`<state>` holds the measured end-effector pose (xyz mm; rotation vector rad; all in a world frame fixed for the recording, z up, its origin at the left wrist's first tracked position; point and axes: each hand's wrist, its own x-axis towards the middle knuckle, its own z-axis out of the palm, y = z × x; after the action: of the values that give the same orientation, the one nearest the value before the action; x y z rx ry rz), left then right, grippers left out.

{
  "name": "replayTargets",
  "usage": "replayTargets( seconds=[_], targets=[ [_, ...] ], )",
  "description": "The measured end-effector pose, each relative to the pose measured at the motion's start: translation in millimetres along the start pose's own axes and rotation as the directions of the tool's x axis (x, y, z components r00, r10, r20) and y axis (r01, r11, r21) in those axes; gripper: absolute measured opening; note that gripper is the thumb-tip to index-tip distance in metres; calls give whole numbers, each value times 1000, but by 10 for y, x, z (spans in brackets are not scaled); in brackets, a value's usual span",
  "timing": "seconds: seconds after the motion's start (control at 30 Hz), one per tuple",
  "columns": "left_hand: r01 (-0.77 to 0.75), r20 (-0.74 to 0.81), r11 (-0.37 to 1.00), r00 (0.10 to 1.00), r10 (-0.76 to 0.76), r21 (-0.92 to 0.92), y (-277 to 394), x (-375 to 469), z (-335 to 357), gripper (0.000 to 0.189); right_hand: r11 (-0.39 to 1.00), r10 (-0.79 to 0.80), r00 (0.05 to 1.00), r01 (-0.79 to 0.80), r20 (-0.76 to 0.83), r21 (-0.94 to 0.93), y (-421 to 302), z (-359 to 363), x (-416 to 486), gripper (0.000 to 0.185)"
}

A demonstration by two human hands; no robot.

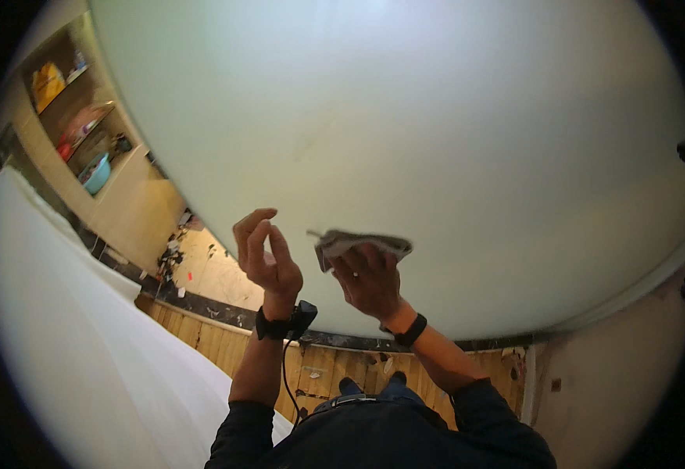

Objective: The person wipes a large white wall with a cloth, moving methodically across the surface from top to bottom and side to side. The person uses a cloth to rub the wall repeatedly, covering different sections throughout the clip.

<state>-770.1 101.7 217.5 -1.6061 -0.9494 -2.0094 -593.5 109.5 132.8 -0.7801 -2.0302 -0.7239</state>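
A large frosted glass panel [412, 146] stands upright in front of me, with a faint darker smudge on it. My right hand [371, 281] grips a folded grey cloth [366, 241] and holds it at the lower part of the panel; whether the cloth touches the glass I cannot tell. To the left, near the panel's left edge, my left hand [269, 261] is raised with bent fingers and nothing in it. A dark strap with a small black device [302, 318] and a cable sits on my left wrist. Another dark band [411, 331] circles my right wrist.
White sheeting [84, 316] hangs at the left. Beyond the panel's left edge, wall shelves [75, 82] hold a yellow bag [48, 87] and a turquoise basin [96, 174]. Dark scraps [170, 258] litter the floor there. A dark threshold [219, 308] borders the wooden floor [325, 363] under my feet.
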Motion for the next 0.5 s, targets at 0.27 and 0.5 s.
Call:
replayTargets(
  seconds=[0.27,0.5],
  targets=[
    [-62,78,994,995,69,-92,70,-179,581,18,947,255,900,-307,-354,-99,926,-436,884,55],
    [80,-106,956,988,-114,-281,93,-333,840,16,998,0,999,-3,-39,-66,628,26,209,49]
  ],
)
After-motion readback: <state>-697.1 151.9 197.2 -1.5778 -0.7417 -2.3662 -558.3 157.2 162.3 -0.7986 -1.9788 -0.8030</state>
